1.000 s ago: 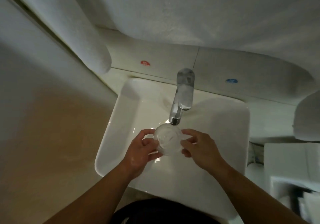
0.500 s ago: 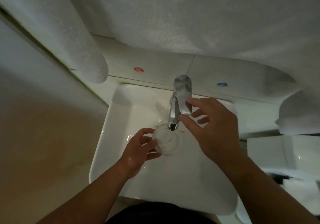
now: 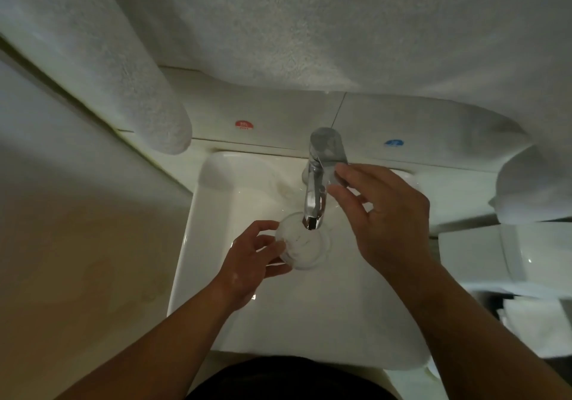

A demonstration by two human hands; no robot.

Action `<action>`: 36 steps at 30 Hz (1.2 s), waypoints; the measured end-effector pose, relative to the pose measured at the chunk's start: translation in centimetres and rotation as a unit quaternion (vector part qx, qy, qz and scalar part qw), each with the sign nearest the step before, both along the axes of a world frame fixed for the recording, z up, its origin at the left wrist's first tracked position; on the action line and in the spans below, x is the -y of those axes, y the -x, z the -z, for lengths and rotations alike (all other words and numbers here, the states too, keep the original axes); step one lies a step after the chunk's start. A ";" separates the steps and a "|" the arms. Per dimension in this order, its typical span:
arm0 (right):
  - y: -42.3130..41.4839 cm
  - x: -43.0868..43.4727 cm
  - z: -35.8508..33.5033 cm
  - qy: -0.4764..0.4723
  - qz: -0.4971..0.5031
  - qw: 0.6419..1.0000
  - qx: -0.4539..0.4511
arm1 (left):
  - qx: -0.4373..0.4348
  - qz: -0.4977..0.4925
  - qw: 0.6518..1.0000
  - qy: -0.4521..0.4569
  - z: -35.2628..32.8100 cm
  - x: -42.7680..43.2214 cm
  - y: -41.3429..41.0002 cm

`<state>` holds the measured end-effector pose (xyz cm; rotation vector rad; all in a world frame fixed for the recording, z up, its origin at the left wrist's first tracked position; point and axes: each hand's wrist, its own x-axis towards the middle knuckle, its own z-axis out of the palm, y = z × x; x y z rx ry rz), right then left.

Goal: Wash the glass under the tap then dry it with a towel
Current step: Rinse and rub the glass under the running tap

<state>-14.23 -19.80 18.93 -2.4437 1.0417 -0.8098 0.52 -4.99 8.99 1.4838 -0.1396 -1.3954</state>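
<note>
The glass (image 3: 301, 243) is gripped at its left side by the fingers (image 3: 272, 249) of the left hand (image 3: 252, 262), closed around its wall, and is held upright above the white sink (image 3: 223, 214), directly under the spout of the chrome tap (image 3: 317, 189). The right hand (image 3: 387, 217) is raised beside the tap, its fingers (image 3: 349, 176) spread open, with the fingertips touching or nearly touching the lever; which cannot be told. White towels (image 3: 309, 28) are hung well beyond the fingers of both hands. A red dot (image 3: 244, 124) and a blue dot (image 3: 393, 143) are seen on the wall behind the tap.
</note>
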 end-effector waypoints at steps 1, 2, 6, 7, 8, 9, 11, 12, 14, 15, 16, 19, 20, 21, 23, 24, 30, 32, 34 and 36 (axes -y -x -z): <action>-0.1 0.1 -0.1 0.000 0.000 1.000 0.003 | 0.000 0.001 1.000 -0.001 0.0 0.0 0.0; -0.1 0.2 -0.1 -0.001 0.000 1.000 0.005 | -0.001 0.000 1.000 -0.002 0.1 0.1 0.0; -0.1 0.0 0.0 -0.023 0.006 0.999 0.023 | -0.002 -0.003 1.000 -0.007 0.1 0.1 0.0; -0.1 -0.1 0.0 -0.030 0.009 0.999 0.026 | -0.001 -0.002 1.000 -0.009 0.1 0.1 0.0; -0.2 -0.1 0.0 -0.037 0.011 0.999 0.029 | -0.001 -0.003 1.000 -0.011 0.1 0.0 0.0; -0.2 -0.2 0.1 -0.043 0.013 0.999 0.029 | -0.001 -0.005 1.000 -0.012 0.0 0.0 0.0; -0.1 -0.3 0.1 -0.053 0.016 0.998 0.029 | -0.001 -0.007 1.000 -0.017 0.0 0.0 0.0; -0.1 -0.3 0.1 -0.058 0.017 0.998 0.028 | -0.001 -0.008 1.000 -0.020 0.0 -0.1 -0.1; -0.1 -0.3 0.2 -0.059 0.015 0.998 0.024 | -0.001 -0.010 1.000 -0.023 0.0 -0.1 -0.1; 0.0 -0.3 0.3 -0.057 0.014 0.998 0.024 | -0.001 -0.011 1.000 -0.024 0.0 -0.1 -0.1; 0.0 -0.3 0.3 -0.057 0.012 0.998 0.023 | -0.002 -0.012 1.000 -0.025 0.0 -0.1 0.0; 0.0 -0.3 0.5 -0.051 0.012 0.998 0.021 | 0.001 -0.013 1.000 -0.027 0.0 -0.1 0.0; 0.0 -0.4 0.5 -0.052 0.012 0.998 0.022 | 0.003 -0.012 1.000 -0.028 0.0 -0.2 0.0; 0.0 -0.4 0.5 -0.055 0.014 0.998 0.024 | 0.003 -0.011 1.000 -0.028 0.0 -0.2 0.0; 0.0 -0.4 0.5 -0.063 0.019 0.997 0.027 | 0.005 -0.012 1.000 -0.028 -0.1 -0.2 0.0; 0.0 -0.4 0.5 -0.069 0.021 0.997 0.027 | 0.008 -0.012 1.000 -0.028 -0.1 -0.2 0.0; 1.3 -1.4 3.1 -0.283 0.088 0.955 0.030 | 0.065 -0.005 0.998 -0.025 -0.5 -0.1 0.0; 1.9 -1.7 6.0 -0.389 0.104 0.913 -0.058 | 0.093 0.006 0.995 -0.032 -0.6 -0.2 -0.1; 1.8 -2.3 8.6 -0.523 0.088 0.841 -0.109 | 0.120 0.020 0.992 -0.041 -0.7 -0.2 -0.3; 1.1 -3.1 10.1 -0.601 0.059 0.792 -0.094 | 0.147 0.034 0.988 -0.043 -0.9 -0.2 -0.5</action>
